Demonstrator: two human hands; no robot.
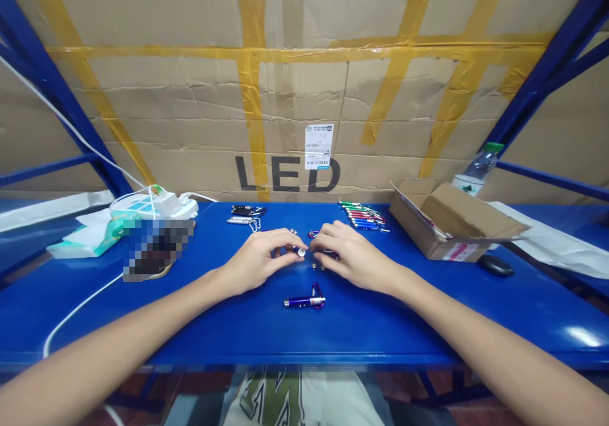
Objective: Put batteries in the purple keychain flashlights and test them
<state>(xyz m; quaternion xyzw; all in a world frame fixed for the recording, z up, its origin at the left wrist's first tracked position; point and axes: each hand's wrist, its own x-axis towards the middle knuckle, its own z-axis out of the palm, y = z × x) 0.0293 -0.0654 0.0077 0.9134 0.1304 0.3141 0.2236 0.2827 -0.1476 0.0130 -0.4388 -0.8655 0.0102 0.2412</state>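
Left of the cardboard box, the left hand and right hand both close in a pinch on a small torch, which is silver-capped and dark-bodied. The work seems midway. A purple torch lies whole, farther left of the box. Coloured torches lie in a row just beside the box, and loose bits remain.

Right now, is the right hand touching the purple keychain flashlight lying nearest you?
Apart. The head view shows a strip of bare blue table between the right hand and the purple keychain flashlight.
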